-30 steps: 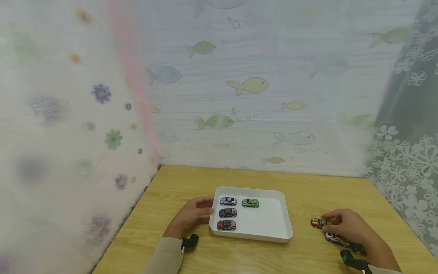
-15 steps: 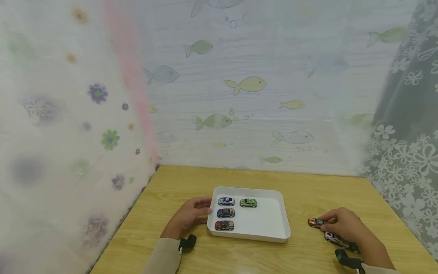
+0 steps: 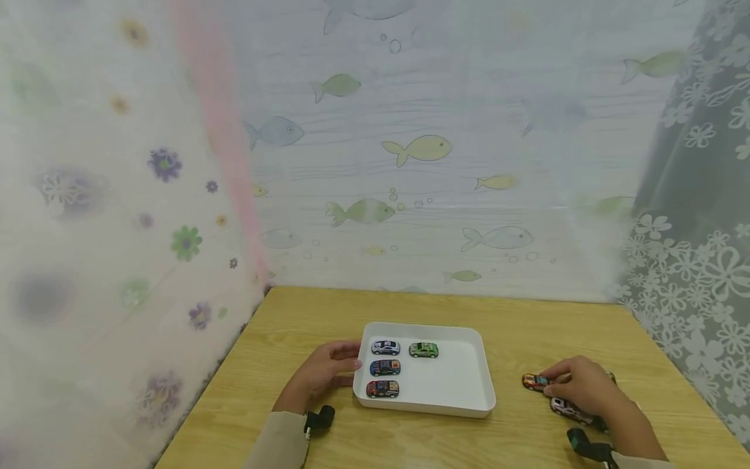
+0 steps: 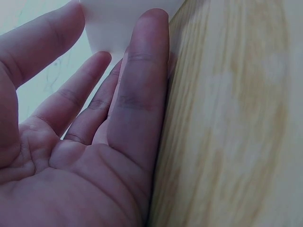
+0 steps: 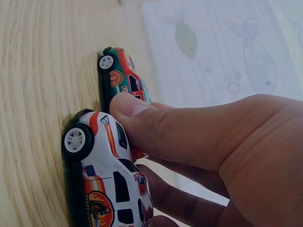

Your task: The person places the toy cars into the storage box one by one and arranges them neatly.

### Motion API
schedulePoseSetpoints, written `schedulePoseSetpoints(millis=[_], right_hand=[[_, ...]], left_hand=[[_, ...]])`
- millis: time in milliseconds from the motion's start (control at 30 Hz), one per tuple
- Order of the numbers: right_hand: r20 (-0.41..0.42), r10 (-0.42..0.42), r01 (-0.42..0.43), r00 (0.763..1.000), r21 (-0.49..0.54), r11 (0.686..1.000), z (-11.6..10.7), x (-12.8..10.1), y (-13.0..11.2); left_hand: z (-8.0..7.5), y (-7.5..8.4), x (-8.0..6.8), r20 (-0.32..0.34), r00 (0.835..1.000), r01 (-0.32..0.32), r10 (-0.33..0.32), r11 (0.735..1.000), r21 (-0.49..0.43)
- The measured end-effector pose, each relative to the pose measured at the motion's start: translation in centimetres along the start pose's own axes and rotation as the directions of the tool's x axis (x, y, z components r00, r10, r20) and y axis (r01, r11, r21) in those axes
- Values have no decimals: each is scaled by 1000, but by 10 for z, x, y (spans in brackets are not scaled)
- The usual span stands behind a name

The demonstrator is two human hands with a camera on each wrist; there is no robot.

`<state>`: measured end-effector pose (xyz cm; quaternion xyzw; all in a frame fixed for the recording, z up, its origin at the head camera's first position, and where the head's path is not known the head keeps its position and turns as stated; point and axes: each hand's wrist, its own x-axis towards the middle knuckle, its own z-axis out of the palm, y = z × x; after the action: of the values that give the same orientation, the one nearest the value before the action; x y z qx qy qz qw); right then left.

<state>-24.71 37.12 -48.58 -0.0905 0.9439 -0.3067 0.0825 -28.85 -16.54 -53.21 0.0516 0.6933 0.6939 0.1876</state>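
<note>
A white tray [image 3: 463, 391] sits mid-table and holds a white-blue car [image 3: 385, 347], a green car [image 3: 423, 350], a blue car [image 3: 385, 368] and a red car [image 3: 382, 389]. My left hand [image 3: 328, 372] rests on the table, its straight fingers [image 4: 137, 85] lying against the tray's left wall [image 4: 118, 23]. To the right of the tray, my right hand [image 3: 577, 387] pinches a red-and-white toy car [image 5: 109, 184] standing on the table, thumb on its roof. This car shows red-orange at the fingertips [image 3: 534, 382]. A green-red car [image 5: 124, 78] stands just beyond it.
A silver car [image 3: 565, 408] lies on the wooden table [image 3: 527, 326] under the near side of my right hand. Fish-print sheeting closes off the back, with floral curtains on the left and right. Black wrist mounts [image 3: 319, 417] sit near the front edge.
The view has drifted a little. My right hand and its car have edged slightly left toward the tray. The left hand has not moved.
</note>
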Motion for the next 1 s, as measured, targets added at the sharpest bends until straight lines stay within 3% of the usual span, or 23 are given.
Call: schedulePoseSetpoints(millis=[1000], right_hand=[[-4,61,-61,998,-56,997,7,5,-16]], left_hand=[[1,2,-4,-12,1000,-4,5,999,48]])
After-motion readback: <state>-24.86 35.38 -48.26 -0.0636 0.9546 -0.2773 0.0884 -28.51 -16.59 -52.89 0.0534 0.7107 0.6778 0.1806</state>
